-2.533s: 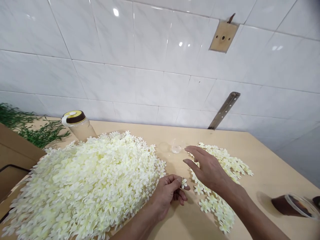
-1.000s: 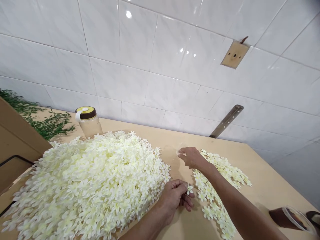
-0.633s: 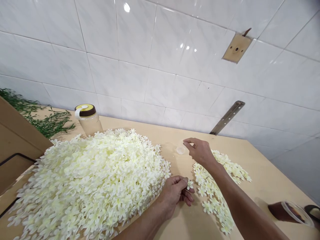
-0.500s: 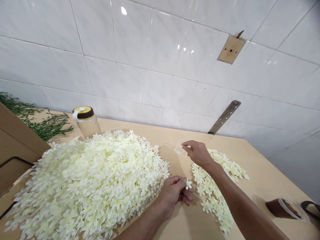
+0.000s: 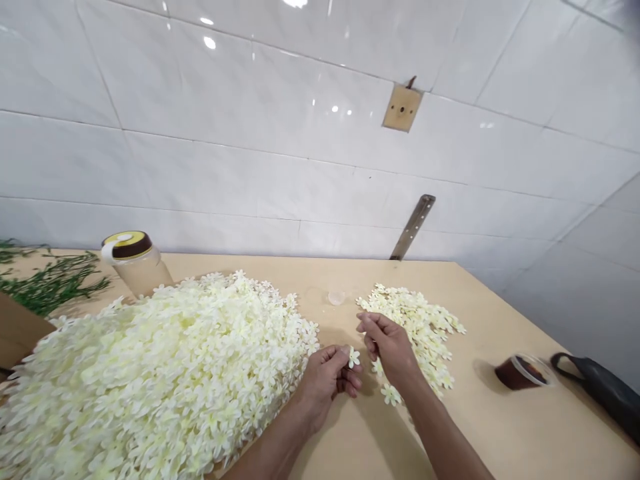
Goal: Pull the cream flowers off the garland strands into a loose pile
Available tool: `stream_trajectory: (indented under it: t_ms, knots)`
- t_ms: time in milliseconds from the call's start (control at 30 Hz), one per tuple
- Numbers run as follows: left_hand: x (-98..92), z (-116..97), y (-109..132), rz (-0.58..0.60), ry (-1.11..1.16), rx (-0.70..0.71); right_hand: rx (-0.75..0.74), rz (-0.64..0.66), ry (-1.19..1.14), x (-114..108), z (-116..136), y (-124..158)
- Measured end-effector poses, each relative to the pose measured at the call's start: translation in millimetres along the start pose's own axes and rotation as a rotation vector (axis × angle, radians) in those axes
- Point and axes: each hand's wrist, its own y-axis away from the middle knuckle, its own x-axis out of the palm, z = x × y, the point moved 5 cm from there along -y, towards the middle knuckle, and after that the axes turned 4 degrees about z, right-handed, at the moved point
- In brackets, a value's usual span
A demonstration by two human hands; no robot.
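My left hand (image 5: 325, 377) pinches a small cream fabric flower (image 5: 353, 357) between thumb and fingers, at the right edge of a big heap of the same flowers (image 5: 160, 373). My right hand (image 5: 387, 343) hovers just right of that flower, fingers curled with the fingertips pressed together; whether anything is in them is too small to make out. Behind and under it lies a smaller spread of flowers (image 5: 420, 323). A small clear dish of glue (image 5: 336, 297) sits between the two piles.
A jar with a yellow and brown lid (image 5: 133, 263) stands behind the heap. Green sprigs (image 5: 45, 280) lie far left beside a cardboard box (image 5: 17, 330). A brown cup (image 5: 520, 372) and a dark strap (image 5: 600, 390) rest at the right on the tan table (image 5: 500, 433).
My right hand has drawn back from the glue dish toward my left hand and the flower. The camera has swung to the right and down.
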Motion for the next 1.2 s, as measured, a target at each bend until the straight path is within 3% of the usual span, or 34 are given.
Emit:
stream_trajectory:
  t_ms: [200,633,1067,1200]
  knots:
    - [3.9,0.4,1.1,0.023,-0.076,0.011,-0.022,-0.034,0.154,11.2,-14.1,17.9]
    - [9.7,-2.1,2.0,-0.043,-0.087,0.040,-0.110,-0.020,0.257,1.0,-9.6,23.8]
    - [0.6,-1.3,-0.5,-0.159,-0.153,0.165,-0.144,0.184,0.330,5.5,7.7,30.7]
    - [1.0,-2.8,2.0,-0.169,-0.207,0.182,-0.203,0.169,0.330,1.6,8.6,30.2]
